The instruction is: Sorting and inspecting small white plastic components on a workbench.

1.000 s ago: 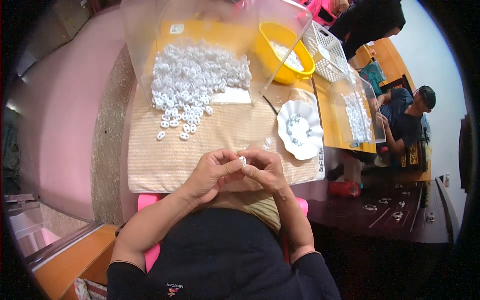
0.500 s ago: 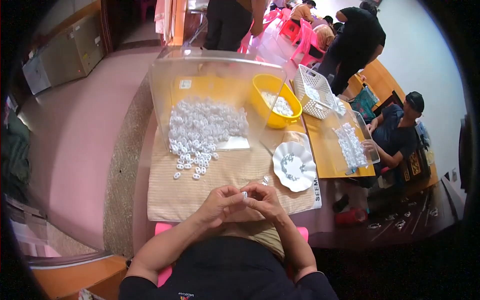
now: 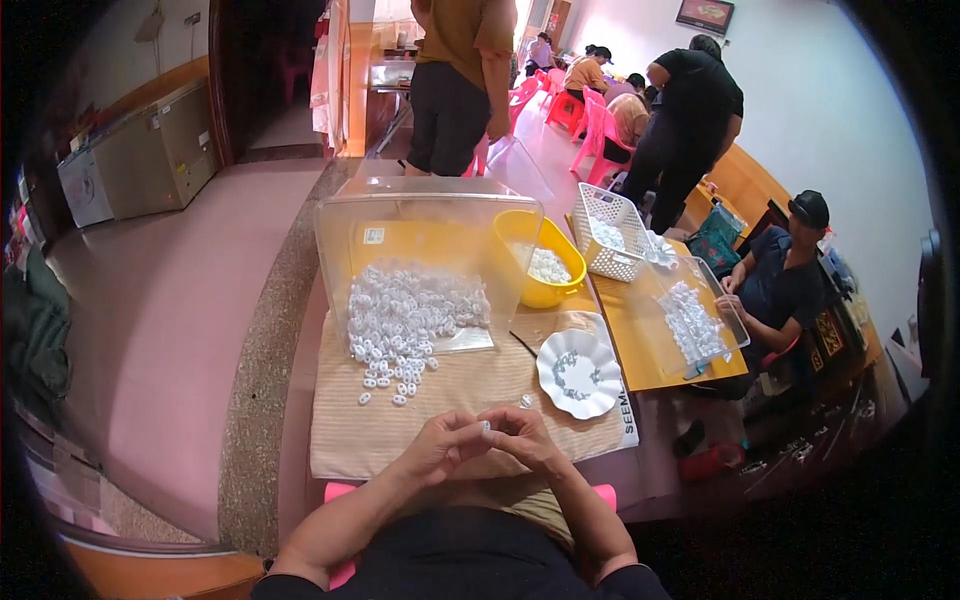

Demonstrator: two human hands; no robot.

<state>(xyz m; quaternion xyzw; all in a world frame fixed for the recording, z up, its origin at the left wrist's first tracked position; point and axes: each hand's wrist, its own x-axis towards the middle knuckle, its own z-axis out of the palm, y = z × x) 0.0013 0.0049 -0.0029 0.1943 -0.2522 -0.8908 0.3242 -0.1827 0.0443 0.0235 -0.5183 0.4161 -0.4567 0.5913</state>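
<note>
My left hand (image 3: 445, 448) and my right hand (image 3: 522, 440) meet over the near edge of the towel-covered table. Between their fingertips they pinch a small white plastic piece (image 3: 486, 425), mostly hidden by the fingers. Just beyond my right hand lies another small white piece (image 3: 526, 401) on the beige striped towel (image 3: 335, 440). To its right is a white scalloped plate (image 3: 603, 388) with a grey printed pattern. Many white oval two-holed plastic pieces (image 3: 410, 310) spill onto the towel from a clear plastic bin (image 3: 333, 260) lying on its side.
A yellow basin (image 3: 550, 296) with white pieces stands behind the plate. Farther right are a white perforated basket (image 3: 618, 268) and another clear bin (image 3: 735, 335) of white pieces, where a seated co-worker (image 3: 790, 275) works. Other people and pink chairs (image 3: 597, 130) are behind.
The view has tilted upward, so the table and its things sit lower in the picture. Both hands stay pinched together on the small white piece.
</note>
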